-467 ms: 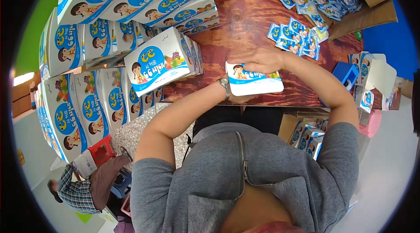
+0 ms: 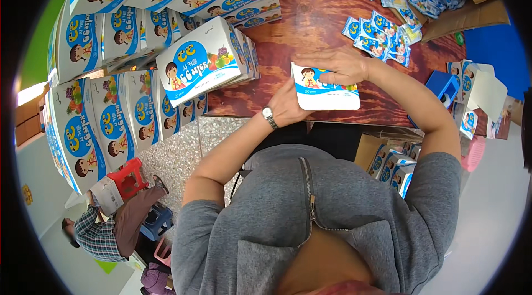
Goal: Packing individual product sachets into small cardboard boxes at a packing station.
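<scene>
A small white and blue printed carton point(image 2: 328, 98) is held at the front edge of the table, between my two hands. My left hand point(image 2: 288, 105), with a watch on its wrist, grips the carton's left side, and some of its fingers are hidden behind it. Along the carton's upper edge lies my right hand point(image 2: 339, 65), fingers stretched to the left and thumb over the printed face. Beyond it is a small group of blue and white wrapped sachets point(image 2: 378, 37). To the left stands a row of matching cartons point(image 2: 202, 62).
Tall stacks of the same cartons point(image 2: 77, 128) fill the left side. An open cardboard box point(image 2: 471, 20) spills many sachets at the back right. A blue object point(image 2: 441, 88) and an opened carton point(image 2: 481, 92) stand at the right. A seated person point(image 2: 105, 237) is at lower left.
The carton has tilted and shifted slightly right. My left hand has come out from beneath it to its left side, and my right hand has slid toward its upper edge.
</scene>
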`<state>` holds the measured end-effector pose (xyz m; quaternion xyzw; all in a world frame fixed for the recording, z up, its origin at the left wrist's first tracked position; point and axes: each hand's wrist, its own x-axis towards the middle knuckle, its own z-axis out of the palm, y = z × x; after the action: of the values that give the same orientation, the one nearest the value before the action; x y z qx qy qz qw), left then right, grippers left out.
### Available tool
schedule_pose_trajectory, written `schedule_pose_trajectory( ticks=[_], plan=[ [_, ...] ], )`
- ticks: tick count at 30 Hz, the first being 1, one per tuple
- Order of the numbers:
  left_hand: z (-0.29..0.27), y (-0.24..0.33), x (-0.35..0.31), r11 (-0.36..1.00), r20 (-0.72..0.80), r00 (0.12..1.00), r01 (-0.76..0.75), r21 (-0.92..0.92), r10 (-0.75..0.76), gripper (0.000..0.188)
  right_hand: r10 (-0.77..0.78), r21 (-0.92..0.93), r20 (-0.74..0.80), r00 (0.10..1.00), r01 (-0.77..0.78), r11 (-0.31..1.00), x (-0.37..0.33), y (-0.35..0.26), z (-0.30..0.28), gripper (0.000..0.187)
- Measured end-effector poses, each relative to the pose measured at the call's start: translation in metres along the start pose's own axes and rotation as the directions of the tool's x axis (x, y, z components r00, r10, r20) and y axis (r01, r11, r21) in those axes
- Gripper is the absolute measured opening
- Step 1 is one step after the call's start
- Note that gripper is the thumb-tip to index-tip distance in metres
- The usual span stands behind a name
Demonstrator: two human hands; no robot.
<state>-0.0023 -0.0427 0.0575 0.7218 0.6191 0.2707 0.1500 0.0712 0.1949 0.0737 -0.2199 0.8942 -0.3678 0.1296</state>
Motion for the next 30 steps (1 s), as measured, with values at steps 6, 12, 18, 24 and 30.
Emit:
schedule_pose_trajectory(
  ticks=[6,12,18,24,30],
  plan=[
    [0.045,-0.010,-0.030,0.938,-0.649,0.712,0.345,-0.010,-0.269,0.115,-0.016,-0.220,0.006,1.000,0.017,0.975,0.001,-0.005,0.008,0.071],
    [0.023,-0.022,-0.016,0.986,-0.356,0.925,0.159,0.047,-0.132,0.103,-0.037,-0.507,0.048,0.998,0.056,0.860,-0.010,-0.019,0.030,0.086],
    [0.020,-0.023,-0.017,0.961,-0.195,0.977,0.131,0.242,-0.084,0.098,0.117,-0.500,-0.068,0.991,-0.135,0.855,-0.024,-0.053,0.057,0.088],
    [-0.016,-0.009,-0.017,0.985,0.030,0.995,0.091,0.148,-0.097,0.109,0.168,-0.577,-0.199,0.966,-0.254,0.776,-0.027,-0.052,0.075,0.082],
    [0.013,-0.011,-0.016,0.955,-0.159,0.980,0.159,0.251,-0.121,0.110,0.172,-0.513,-0.333,0.927,-0.330,0.793,-0.027,-0.056,0.083,0.077]
  ],
)
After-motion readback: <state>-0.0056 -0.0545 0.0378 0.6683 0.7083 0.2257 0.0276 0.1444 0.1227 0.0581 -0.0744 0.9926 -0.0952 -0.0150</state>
